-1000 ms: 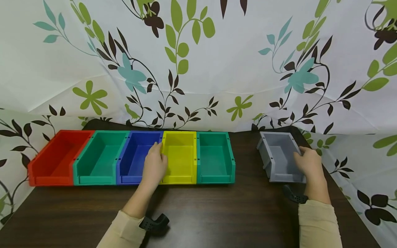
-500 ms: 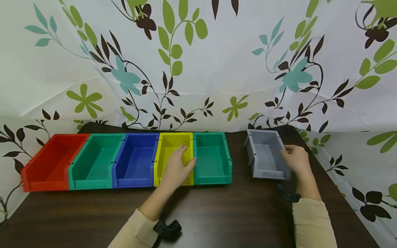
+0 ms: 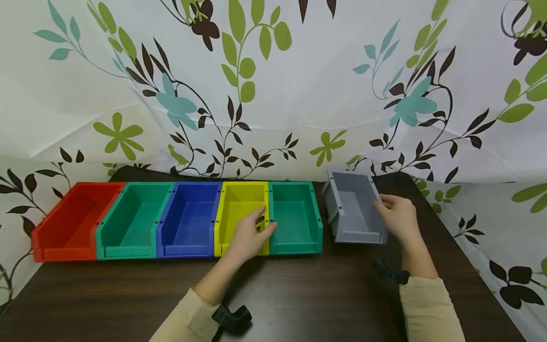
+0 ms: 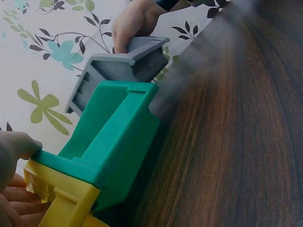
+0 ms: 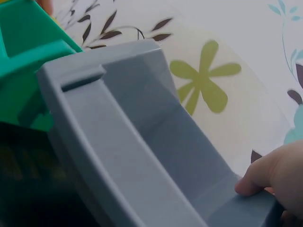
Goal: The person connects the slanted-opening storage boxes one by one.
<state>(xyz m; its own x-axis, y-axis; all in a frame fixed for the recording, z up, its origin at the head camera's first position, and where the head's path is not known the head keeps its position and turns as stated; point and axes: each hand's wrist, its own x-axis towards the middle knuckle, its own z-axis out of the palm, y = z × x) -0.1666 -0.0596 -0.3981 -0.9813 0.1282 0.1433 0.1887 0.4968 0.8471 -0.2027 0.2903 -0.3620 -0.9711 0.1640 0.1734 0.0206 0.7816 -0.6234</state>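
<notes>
A grey storage bin (image 3: 356, 209) tilts slightly, seemingly lifted off the table, just right of the end green bin (image 3: 295, 218). My right hand (image 3: 399, 218) pinches its right wall, thumb inside. Between that wall and the green bin is a narrow gap in the head view. At the row, my left hand (image 3: 252, 235) straddles the adjoining walls of the yellow bin (image 3: 239, 190) and the end green bin. Its thumb (image 4: 21, 144) rests on the green rim and its fingers (image 4: 23, 208) lie inside the yellow bin. All these bins look empty.
Leftward the row continues with a blue bin (image 3: 188, 223), another green bin (image 3: 136, 218) and a red bin (image 3: 79, 223), side by side. They stand on a dark wooden table (image 3: 299, 299). A leaf-patterned cloth (image 3: 299, 95) hangs right behind them.
My right hand has carried the grey bin leftward, closer to the row, and raised it slightly. My left hand has shifted from the blue-yellow walls to the yellow-green walls.
</notes>
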